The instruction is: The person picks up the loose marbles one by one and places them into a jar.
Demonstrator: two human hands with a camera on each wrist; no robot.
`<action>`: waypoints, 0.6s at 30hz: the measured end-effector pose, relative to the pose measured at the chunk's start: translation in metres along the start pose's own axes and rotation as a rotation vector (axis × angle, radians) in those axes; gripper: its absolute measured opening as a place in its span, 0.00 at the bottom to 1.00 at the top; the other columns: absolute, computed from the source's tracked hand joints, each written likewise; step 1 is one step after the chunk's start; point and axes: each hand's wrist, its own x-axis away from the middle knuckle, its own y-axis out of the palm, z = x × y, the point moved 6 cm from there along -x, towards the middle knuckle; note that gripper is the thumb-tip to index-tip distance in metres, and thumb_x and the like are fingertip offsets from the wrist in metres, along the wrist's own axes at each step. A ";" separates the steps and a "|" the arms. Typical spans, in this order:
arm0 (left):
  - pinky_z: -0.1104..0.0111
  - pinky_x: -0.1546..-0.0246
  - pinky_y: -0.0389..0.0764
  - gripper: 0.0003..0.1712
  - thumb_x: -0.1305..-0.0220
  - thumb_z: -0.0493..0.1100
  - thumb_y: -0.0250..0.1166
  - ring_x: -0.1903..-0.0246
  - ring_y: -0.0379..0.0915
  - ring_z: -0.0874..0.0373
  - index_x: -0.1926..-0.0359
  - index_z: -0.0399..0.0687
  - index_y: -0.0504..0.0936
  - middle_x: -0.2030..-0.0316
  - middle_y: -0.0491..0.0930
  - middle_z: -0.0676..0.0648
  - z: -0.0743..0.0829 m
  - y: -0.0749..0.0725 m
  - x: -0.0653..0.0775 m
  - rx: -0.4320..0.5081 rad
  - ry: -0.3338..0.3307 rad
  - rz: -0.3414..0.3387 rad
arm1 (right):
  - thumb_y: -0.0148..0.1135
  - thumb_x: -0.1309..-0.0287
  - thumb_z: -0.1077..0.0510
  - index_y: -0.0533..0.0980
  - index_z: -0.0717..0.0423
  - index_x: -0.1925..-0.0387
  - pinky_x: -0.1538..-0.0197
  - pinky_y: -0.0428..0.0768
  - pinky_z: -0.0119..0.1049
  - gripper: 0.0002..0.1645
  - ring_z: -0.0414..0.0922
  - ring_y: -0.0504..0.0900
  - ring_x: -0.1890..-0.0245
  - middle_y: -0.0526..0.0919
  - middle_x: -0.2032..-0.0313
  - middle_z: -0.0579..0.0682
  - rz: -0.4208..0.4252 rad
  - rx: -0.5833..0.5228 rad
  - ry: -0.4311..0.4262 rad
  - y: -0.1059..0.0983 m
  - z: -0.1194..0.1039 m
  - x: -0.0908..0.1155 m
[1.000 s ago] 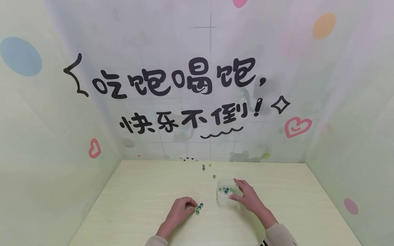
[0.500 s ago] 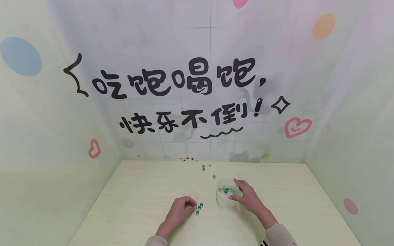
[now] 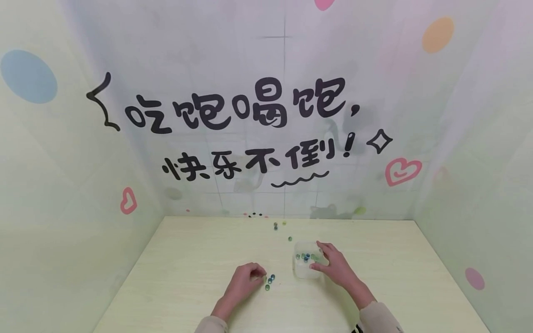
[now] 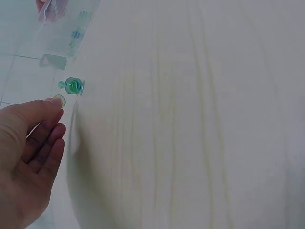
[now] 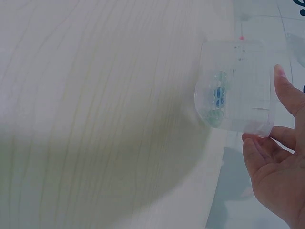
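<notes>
Between thumb and index finger my left hand (image 3: 244,283) pinches a yellow-green glass marble (image 4: 60,99). Right beside those fingertips, on the table, lie a green marble (image 3: 267,287) and two blue marbles (image 3: 272,277). My right hand (image 3: 339,269) holds a clear plastic box (image 3: 307,273) at its right side, thumb at the near side and fingers at the far side. Several green and blue marbles (image 5: 218,97) rest on the bottom of the box, seen through its wall in the right wrist view.
Toward the table's back lie a lone green marble (image 3: 289,239), a yellowish marble (image 3: 284,223) and two dark marbles (image 3: 275,226) close together. The pale wooden table (image 3: 187,259) meets a printed backdrop (image 3: 233,203) behind and at both sides.
My left hand has risen slightly with the yellow-green marble, drawing a little apart from the other marbles. The right hand and the box have stayed in place.
</notes>
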 end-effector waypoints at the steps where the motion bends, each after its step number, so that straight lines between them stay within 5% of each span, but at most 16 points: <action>1: 0.72 0.59 0.83 0.08 0.43 0.35 0.71 0.63 0.79 0.64 0.63 0.51 0.85 0.65 0.85 0.55 0.001 0.000 0.000 -0.002 0.003 0.002 | 0.73 0.45 0.57 0.63 0.71 0.31 0.35 0.75 0.52 0.45 0.66 0.72 0.35 0.71 0.36 0.68 -0.001 0.000 -0.001 0.000 0.000 0.000; 12: 0.71 0.58 0.83 0.07 0.42 0.35 0.71 0.63 0.78 0.64 0.63 0.51 0.85 0.64 0.85 0.55 0.004 -0.002 -0.005 -0.003 0.018 0.009 | 0.74 0.46 0.53 0.63 0.69 0.31 0.35 0.75 0.52 0.47 0.66 0.72 0.35 0.71 0.36 0.67 -0.001 -0.002 -0.021 -0.001 0.003 -0.001; 18: 0.68 0.56 0.85 0.08 0.42 0.34 0.70 0.62 0.79 0.62 0.63 0.51 0.85 0.64 0.85 0.54 0.010 -0.005 -0.006 -0.002 0.030 0.020 | 0.73 0.46 0.46 0.64 0.73 0.33 0.40 0.78 0.54 0.50 0.69 0.74 0.40 0.72 0.40 0.70 0.022 0.015 -0.111 -0.002 -0.002 0.003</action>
